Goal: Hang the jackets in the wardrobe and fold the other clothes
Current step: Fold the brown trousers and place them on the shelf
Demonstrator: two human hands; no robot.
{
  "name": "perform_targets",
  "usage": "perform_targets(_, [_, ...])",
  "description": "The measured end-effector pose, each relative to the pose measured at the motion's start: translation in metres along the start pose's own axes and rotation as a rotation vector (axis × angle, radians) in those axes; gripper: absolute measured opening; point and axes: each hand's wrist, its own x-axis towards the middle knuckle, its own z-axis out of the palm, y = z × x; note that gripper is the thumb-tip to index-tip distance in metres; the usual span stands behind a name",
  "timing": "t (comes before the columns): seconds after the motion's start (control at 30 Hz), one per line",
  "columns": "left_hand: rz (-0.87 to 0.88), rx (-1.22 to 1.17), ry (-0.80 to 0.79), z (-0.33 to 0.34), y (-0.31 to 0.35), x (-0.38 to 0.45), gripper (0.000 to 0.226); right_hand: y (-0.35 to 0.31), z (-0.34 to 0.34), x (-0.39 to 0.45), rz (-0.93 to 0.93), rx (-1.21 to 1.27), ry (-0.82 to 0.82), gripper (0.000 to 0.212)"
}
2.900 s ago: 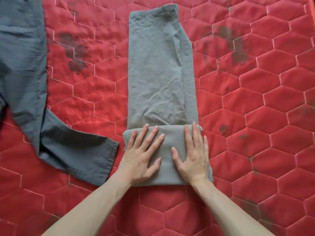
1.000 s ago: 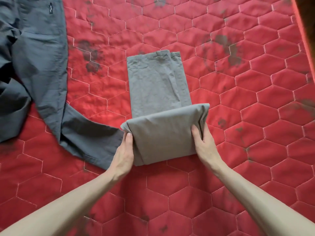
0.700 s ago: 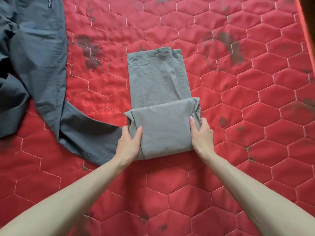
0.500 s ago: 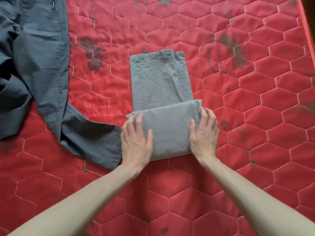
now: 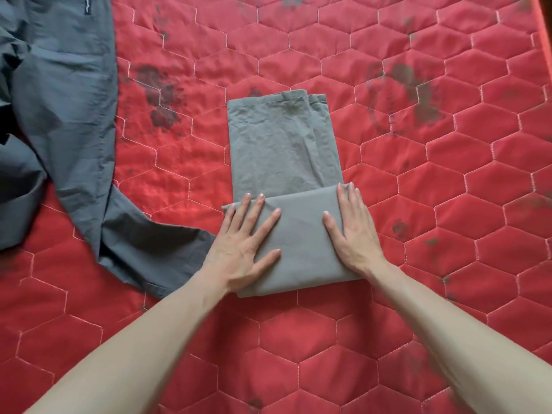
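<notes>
The work surface is a red quilted mattress cover (image 5: pixel 448 180), stitched in pale thread into a repeating pattern of hexagons. Dark smudged stains mark the fabric: one cluster (image 5: pixel 162 97) toward the upper left, a larger ring-shaped group (image 5: pixel 415 94) toward the upper right, and smaller spots (image 5: pixel 400 228) scattered along the right side and near the lower edge. At the top right corner the cover ends in a raised edge (image 5: pixel 542 28), with a dark area beyond it.

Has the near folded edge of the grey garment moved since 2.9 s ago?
Yes. The grey garment got rolled farther up, away from the person: less unrolled length remains, and the dark grey trousers' hem now reaches farther toward the person than the fold.
</notes>
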Motion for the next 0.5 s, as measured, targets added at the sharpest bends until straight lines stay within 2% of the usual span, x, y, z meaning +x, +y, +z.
perform_targets(0.1, [0.149, 0.115, 0.036, -0.009, -0.023, -0.009, 0.066, 0.028, -0.026, 0.0, -0.255, -0.099, -0.03, 0.066])
perform_targets(0.2, [0.298, 0.245, 0.071, -0.014, -0.045, -0.025, 0.069, 0.059, -0.054, -0.007, -0.532, -0.372, -0.077, 0.098])
perform_targets(0.23, [0.359, 0.289, 0.062, -0.015, -0.051, -0.031, 0.07, 0.063, -0.061, -0.01, -0.606, -0.451, -0.086, 0.1])
perform_targets(0.3, [0.466, 0.352, 0.021, -0.016, -0.057, -0.039, 0.077, 0.063, -0.068, -0.013, -0.747, -0.532, -0.083, 0.086])
perform_targets(0.37, [0.466, 0.341, 0.005, -0.017, -0.052, -0.038, 0.082, 0.056, -0.07, -0.009, -0.801, -0.59, -0.129, 0.084])
perform_targets(0.5, [0.419, 0.233, -0.085, -0.022, -0.045, -0.031, 0.082, 0.05, -0.071, -0.003, -0.757, -0.605, -0.25, 0.094])
